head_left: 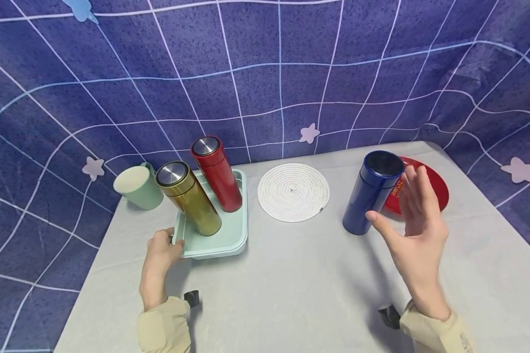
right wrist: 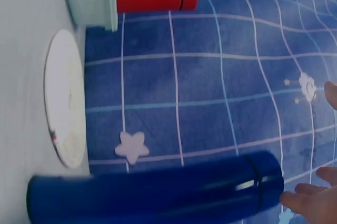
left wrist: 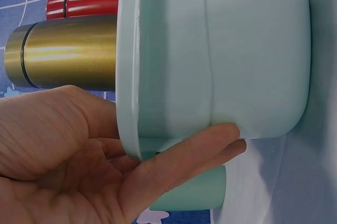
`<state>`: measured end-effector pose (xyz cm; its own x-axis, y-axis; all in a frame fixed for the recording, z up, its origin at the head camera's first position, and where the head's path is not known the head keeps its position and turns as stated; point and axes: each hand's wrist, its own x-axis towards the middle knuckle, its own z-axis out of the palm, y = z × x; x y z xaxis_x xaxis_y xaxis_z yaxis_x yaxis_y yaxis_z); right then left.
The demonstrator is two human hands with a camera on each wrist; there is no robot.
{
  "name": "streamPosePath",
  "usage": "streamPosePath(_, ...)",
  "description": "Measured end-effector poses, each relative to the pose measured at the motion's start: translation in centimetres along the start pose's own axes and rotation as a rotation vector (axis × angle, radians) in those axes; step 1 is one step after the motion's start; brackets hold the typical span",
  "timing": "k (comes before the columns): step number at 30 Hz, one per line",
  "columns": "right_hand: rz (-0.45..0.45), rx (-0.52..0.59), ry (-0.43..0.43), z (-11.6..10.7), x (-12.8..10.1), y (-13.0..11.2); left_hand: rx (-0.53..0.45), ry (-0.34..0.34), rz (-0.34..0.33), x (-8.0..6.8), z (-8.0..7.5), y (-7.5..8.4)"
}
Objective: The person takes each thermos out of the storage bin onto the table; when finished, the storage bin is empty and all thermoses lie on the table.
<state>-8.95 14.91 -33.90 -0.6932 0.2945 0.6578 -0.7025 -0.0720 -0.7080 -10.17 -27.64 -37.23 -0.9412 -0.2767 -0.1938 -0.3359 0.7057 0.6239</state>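
On the counter (head_left: 291,274), the left hand (head_left: 161,252) is gripping the mint tray (head_left: 229,235)'s corner; the right hand (head_left: 417,215), its grip released, is hovering beside the upright blue flask (head_left: 371,193). Wrapping the flask mid-body would serve best.

Pale grey surface (head_left: 291,289) with six things standing on it.
Mug (head_left: 138,187) and tray (head_left: 229,235) at 10 o'clock, woven mat (head_left: 293,192) at 12, blue flask (head_left: 371,192) and red plate (head_left: 435,189) at 2.
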Motion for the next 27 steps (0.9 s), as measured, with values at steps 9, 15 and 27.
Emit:
streamPosePath(9, -0.027, -0.008, -0.128, 2.6, 0.2, 0.1, -0.028, -0.009, 0.001, 0.1, -0.1, -0.2)
streamPosePath(15, 0.034, -0.101, -0.196, 4.3, 0.8, 0.7, -0.023, -0.012, 0.001, 0.0, -0.3, -0.1)
streamPosePath(27, 0.129, -0.129, -0.289, 8.1, 1.5, 3.2, -0.023, 0.001, 0.028, -0.1, -0.3, -0.2)
